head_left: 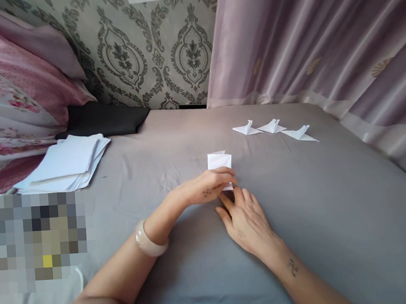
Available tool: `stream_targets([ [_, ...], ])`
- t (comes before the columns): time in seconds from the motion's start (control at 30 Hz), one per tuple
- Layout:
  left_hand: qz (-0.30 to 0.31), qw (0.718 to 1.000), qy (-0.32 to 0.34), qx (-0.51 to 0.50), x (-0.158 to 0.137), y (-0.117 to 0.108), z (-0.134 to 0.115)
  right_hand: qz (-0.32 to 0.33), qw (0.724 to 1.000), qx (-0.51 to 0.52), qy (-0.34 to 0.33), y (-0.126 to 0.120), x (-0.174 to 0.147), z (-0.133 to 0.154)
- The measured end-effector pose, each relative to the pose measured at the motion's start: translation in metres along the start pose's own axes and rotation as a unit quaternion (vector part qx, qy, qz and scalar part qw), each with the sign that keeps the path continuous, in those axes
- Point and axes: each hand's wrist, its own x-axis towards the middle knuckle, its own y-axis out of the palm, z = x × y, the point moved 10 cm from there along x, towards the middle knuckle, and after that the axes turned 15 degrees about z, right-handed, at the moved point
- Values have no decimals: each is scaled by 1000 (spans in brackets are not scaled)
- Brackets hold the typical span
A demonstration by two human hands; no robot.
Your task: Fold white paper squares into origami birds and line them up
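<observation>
A small sheet of folded white paper lies on the grey bedsheet in front of me, its upper layers slightly apart at the far edge. Across its middle reaches my left hand, palm down, with the fingers closed over the paper and their tips at its right side. My right hand rests flat on the sheet just below, fingers stretched out, index fingertip close to the paper's near edge. The left fingers hide part of the paper, so its full shape cannot be made out.
Three folded paper figures stand in a row at the far right. A stack of white paper lies at the left, before a black folded item. Curtains hang on the right; a patterned wall rises behind. The lower left is pixelated.
</observation>
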Motion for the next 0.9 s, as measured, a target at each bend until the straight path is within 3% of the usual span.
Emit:
stream_targets([
  [0.1, -75, 997, -19, -18, -7, -10, 15, -2, 1000, -4, 2, 1, 2, -2],
  [0.2, -179, 983, -49, 0, -30, -29, 24, -3, 1000, -4, -5, 1, 3, -2],
  [0.27, -213, 974, -73, 26, -46, -36, 25, -1, 1000, -1, -9, 1, 3, -1],
  [0.4, -163, 981, -89, 60, -58, -27, 18, -1, 1000, -4, -11, 1, 3, 0],
  [0.63, -62, 988, -84, 113, -39, 4, 14, -7, 1000, -21, -8, 2, 3, 1],
  [0.77, -54, 981, -105, 154, -38, 1, 13, -3, 1000, -24, -8, 2, 3, 1],
  [0.9, -19, 973, -51, 225, -31, -1, 0, -1, 1000, -20, -8, 0, 2, 1],
])
